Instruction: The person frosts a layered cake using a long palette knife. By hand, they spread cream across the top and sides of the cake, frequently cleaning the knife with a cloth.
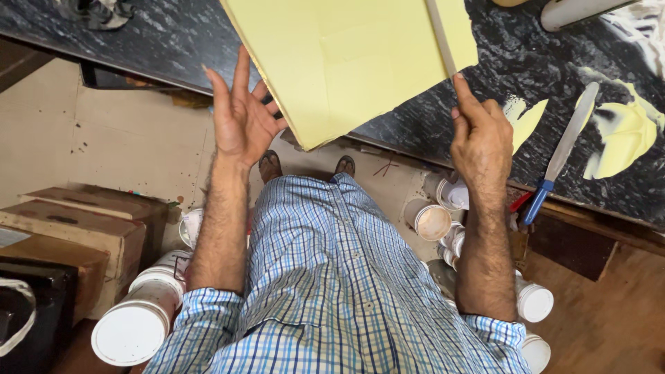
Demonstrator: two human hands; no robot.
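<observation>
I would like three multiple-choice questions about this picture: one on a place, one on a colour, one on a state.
1. Where does the blue-handled palette knife lie?
A. on the dark marble counter
B. on the floor
C. inside a bucket

2. What colour is the sheet between the hands?
A. pale yellow
B. red
C. white

3. How is the left hand?
A. open, fingers spread, beside the sheet's edge
B. closed in a fist
C. resting on a cardboard box

Answers: 1 A, the blade rests on the counter beside yellow paste smears. 2 A, the sheet is pale yellow throughout. 3 A, palm open; the right hand touches the sheet's lower edge.
</observation>
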